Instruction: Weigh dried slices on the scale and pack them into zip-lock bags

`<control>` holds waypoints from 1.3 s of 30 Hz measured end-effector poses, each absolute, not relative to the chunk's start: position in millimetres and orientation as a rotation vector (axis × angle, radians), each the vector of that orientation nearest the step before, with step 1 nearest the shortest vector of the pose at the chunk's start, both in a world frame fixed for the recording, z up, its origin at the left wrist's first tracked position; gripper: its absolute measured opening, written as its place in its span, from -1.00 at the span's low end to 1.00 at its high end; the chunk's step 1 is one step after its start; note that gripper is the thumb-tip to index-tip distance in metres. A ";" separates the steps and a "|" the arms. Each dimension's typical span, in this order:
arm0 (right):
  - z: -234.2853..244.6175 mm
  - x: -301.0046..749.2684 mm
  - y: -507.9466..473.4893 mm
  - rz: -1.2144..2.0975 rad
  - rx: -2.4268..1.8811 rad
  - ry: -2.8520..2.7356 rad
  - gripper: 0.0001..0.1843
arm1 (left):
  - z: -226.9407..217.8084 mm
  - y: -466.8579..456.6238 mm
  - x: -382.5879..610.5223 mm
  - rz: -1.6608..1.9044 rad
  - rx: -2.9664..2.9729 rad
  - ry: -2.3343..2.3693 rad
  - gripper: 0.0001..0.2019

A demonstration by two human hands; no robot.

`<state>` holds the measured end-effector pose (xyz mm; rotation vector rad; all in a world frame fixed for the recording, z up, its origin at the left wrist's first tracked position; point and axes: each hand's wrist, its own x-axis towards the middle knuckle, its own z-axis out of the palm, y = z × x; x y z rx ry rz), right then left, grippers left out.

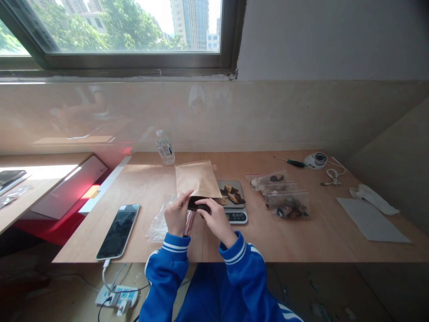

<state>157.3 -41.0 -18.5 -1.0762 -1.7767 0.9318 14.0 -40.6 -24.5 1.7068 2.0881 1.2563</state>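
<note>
- The landmark is the kitchen scale [235,210], which stands on the wooden table [318,237] just in front of the person.
- A brown paper pouch [197,180] is held up just left of the scale, its mouth pointing down toward the person and its far end tilted away.
- The left hand [176,215] pinches the left edge of the pouch mouth between thumb and fingers; the grip is closed on the pouch.
- The right hand [214,219] is closed on the right side of the mouth, fingers curled over the dark opening.
- Dried brown pieces [231,195] lie heaped on the scale platform, touching the pouch's right edge.
- Judged step: the mouth of the pouch is being spread open beside the weighed pieces.
- Judged next move: it calls for one hand to keep the mouth wide while the other frees itself, with care not to knock the heap off the platform.
- A clear plastic bag [159,223] lies flat left of the scale, under the left hand.
- Filled clear bags [284,199] lie right of the scale.
- A phone [119,230] lies well to the left of the scale, on a cable.
- A small bottle [165,147] stands behind the scale to the left; a screwdriver [290,162] lies behind it to the right.
</note>
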 end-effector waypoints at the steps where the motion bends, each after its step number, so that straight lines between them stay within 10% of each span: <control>1: -15.2 167.4 -39.5 1.008 -1.019 -1.740 -0.75 | -23.8 -39.1 10.5 1.258 1.704 2.091 -0.75; 39: -39.6 139.8 25.2 0.171 -1.557 -2.458 -0.62 | 15.1 -4.9 -35.8 1.596 1.548 2.266 -0.75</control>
